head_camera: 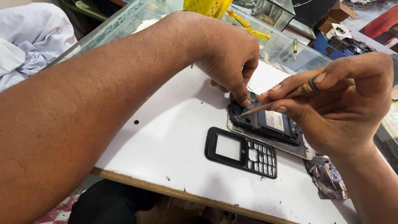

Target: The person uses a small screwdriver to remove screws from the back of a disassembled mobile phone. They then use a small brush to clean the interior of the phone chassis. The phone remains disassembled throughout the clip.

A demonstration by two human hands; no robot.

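Opened phone body [269, 126]: left hand [230, 54] fingers pinning its top edge, right hand [344, 103] fingers clamped on screwdriver [275, 101], tip between fingers; loose keypad frame [241, 152] beside them on surface [166, 137].

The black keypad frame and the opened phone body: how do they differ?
The keypad frame lies alone, untouched; the phone body is pinned by the left hand and probed by the right hand's screwdriver. The frame has empty openings; the body holds parts. Both lie flat on the white board.
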